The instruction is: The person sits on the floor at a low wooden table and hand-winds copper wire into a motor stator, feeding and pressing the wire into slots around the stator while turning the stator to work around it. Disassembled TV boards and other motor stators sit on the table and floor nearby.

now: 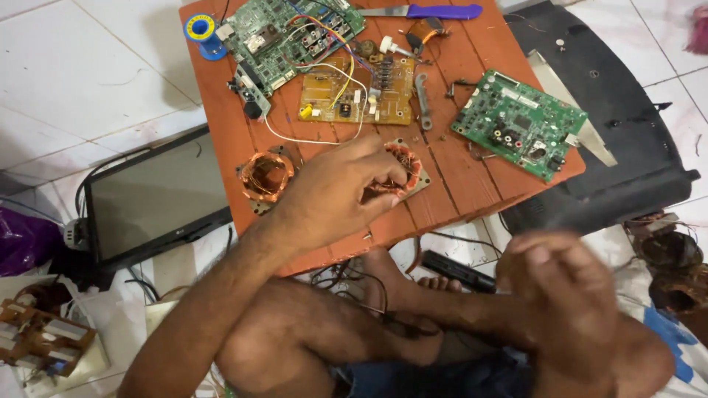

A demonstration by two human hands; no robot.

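In the head view, the left hand reaches up from the lower left of the frame to the middle, where its fingers curl around a copper-wound motor stator lying on the near part of a small orange wooden table. The fingertips touch the coil's left side and grip it. A second copper stator lies just left of the hand, apart from it, at the table's left edge.

The right hand sits at the lower right, blurred by motion. Its fingers look bent, but whether it holds anything cannot be told.

Toward the upper middle of the frame lie a yellow-brown circuit board and a green circuit board; another green board rests at the table's right edge. A purple-handled knife lies along the top. A dark monitor stands on the floor at left.
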